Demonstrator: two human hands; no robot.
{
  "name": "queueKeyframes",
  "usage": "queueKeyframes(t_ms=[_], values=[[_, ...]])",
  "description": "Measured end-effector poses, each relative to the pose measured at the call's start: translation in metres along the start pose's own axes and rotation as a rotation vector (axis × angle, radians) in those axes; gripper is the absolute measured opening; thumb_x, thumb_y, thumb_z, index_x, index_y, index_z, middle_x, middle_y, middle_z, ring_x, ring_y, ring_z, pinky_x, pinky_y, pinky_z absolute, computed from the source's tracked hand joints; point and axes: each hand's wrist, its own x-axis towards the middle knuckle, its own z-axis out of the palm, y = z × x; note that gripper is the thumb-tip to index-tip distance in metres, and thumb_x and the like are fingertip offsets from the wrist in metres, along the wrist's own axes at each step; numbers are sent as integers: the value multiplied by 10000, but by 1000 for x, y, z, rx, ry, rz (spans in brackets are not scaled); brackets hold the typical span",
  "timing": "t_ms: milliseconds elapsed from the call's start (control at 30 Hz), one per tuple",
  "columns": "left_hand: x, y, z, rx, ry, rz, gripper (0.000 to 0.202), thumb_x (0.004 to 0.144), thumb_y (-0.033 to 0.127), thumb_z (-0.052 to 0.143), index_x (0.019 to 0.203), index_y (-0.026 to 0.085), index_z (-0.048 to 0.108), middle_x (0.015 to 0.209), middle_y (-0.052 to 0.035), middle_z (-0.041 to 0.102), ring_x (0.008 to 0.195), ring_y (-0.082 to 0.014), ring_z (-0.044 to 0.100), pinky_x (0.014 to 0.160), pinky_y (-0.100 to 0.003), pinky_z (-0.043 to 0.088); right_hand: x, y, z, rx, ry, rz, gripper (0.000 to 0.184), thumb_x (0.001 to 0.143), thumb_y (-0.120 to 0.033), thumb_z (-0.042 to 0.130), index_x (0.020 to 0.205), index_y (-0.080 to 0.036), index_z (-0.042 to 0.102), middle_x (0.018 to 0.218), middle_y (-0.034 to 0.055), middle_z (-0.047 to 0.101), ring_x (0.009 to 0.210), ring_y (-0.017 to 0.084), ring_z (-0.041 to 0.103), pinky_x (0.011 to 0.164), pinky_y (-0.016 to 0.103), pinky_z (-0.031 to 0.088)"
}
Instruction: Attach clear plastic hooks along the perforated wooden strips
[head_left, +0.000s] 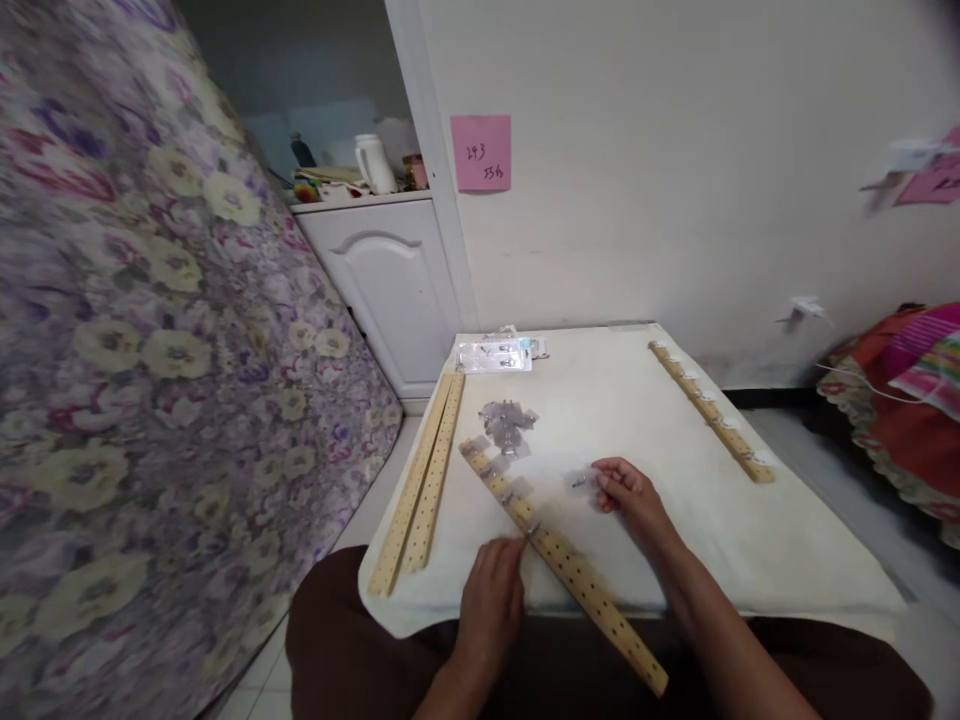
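A pale wooden strip with rows of holes (581, 580) lies slantwise before me, its near end jutting past the table edge. Small clear pieces with metal parts sit along its far half. My left hand (491, 595) is closed at the strip's left edge, fingertips beside a small metal piece (533, 530). To the right of the strip, my right hand (630, 495) pinches a small clear plastic piece with a metal part (580, 481), held above the cloth. A pile of similar clear pieces with metal parts (508, 425) lies beyond the strip's far end.
Two more holed wooden strips (435, 480) lie along the table's left side. Another strip (705, 405), with clear pieces along it, lies at the right. Clear packaging (491, 354) rests at the back left of the cloth-covered table (585, 385). A floral curtain (180, 350) hangs left.
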Motion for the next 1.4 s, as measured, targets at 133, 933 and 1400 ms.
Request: queueKeyframes(t_ms=[133, 933, 1400], values=[[-8, 9, -6, -98, 1, -7, 380, 859, 42, 397, 1199, 199, 464, 1073, -90, 560, 988, -202, 520, 846, -391, 488, -21, -2, -2, 0, -50, 23, 292, 726, -389, 689, 913, -187, 593, 571, -50, 567, 432, 71, 484, 421, 194, 376], [-25, 31, 5, -149, -135, 38, 662, 783, -27, 366, 1399, 211, 312, 1164, -110, 514, 1057, -219, 463, 895, -423, 453, -56, -1, 29, -297, -256, 153, 112, 772, -250, 569, 870, -196, 563, 609, -63, 510, 455, 78, 450, 430, 204, 358], [-23, 32, 6, -86, -157, 38, 716, 736, -28, 369, 1398, 239, 314, 1085, -97, 518, 985, -225, 460, 831, -434, 452, -60, -4, 29, -337, -247, 167, 117, 768, -274, 578, 857, -198, 569, 602, -58, 504, 463, 86, 447, 430, 207, 352]])
